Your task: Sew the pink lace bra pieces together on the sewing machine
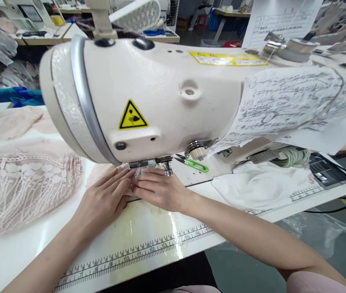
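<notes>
My left hand lies over pale lace fabric beside the needle area, its fingers stretched out flat. From the other side my right hand meets it, fingers drawn together on the edge of a narrow white lace trim. The two hands touch below the presser foot area of a cream sewing machine. The needle and most of the trim are hidden by the fingers and the machine head. Green-handled thread snips lie behind my right hand, apart from it.
Fringed pink lace spreads over the left of the table. White cloth lies at the right, near a coiled pale green cord and a dark control panel. A printed ruler runs along the front edge. Papers hang on the machine arm.
</notes>
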Tool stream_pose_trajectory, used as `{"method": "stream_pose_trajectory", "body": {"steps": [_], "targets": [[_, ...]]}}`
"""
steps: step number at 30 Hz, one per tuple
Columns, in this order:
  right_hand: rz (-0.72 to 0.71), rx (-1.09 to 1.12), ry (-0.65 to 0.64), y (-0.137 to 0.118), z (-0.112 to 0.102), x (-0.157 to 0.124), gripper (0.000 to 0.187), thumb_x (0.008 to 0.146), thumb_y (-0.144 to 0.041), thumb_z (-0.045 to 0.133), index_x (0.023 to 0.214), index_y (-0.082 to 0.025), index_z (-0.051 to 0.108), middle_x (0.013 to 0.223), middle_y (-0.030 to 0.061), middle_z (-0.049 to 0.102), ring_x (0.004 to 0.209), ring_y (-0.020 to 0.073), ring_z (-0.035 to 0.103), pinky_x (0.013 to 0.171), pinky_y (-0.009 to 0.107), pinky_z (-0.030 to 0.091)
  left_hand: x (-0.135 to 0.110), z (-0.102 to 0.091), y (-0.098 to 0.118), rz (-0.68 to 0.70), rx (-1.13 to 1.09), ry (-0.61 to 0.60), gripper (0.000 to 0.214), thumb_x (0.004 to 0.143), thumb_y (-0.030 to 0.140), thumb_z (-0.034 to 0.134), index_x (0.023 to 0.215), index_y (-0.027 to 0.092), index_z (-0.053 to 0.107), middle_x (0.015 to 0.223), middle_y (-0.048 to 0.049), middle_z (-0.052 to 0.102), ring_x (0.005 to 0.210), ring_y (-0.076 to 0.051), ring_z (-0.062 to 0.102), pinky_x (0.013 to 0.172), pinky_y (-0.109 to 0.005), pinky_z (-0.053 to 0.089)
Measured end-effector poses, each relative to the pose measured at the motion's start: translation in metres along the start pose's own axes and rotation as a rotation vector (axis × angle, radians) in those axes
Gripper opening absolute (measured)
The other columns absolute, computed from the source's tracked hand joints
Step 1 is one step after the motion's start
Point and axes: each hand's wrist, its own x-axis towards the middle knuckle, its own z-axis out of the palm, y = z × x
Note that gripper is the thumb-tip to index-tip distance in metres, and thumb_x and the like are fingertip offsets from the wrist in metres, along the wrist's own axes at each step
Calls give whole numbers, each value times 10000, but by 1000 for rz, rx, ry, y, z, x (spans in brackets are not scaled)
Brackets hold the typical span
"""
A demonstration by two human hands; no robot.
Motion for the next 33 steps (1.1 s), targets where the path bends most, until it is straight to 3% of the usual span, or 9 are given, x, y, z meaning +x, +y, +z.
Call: {"method": "stream_pose_trajectory", "body": {"steps": [6,14,18,24,33], "targets": [[7,4,-8,2,-1,1,204,951,-152,518,879,-227,693,778,-63,716,802,80,633,802,230,524,2,0,1,-22,8,1,336,899,154,444,1193,115,602,1251,-114,657,1166,-244,622,1030,-415,510],[69,-55,18,2,-5,1,228,949,-141,510,817,-215,681,777,-59,712,823,83,624,633,238,447,2,1,5,-57,12,-3,396,868,167,427,1228,113,583,1264,-128,648,1163,-250,625,1034,-433,504],[82,-65,-19,3,-7,1,221,938,-104,503,838,-203,673,822,-51,714,857,82,618,649,239,432,2,3,7,-44,65,3,412,851,158,440,1231,70,575,1259,-158,646,1153,-258,630,1031,-432,504],[106,-59,-53,5,-9,2,259,931,-74,469,791,-203,645,847,-50,719,853,85,620,745,246,444,4,5,9,-51,70,15,414,857,202,470,1240,95,586,1261,-141,648,1145,-270,634,1027,-447,503],[167,-63,-81,11,-13,1,230,917,-100,483,801,-202,653,878,-29,722,773,108,631,699,282,433,6,5,13,-32,140,5,418,863,206,460,1239,79,592,1274,-152,636,1161,-281,623,1016,-467,505]]}}
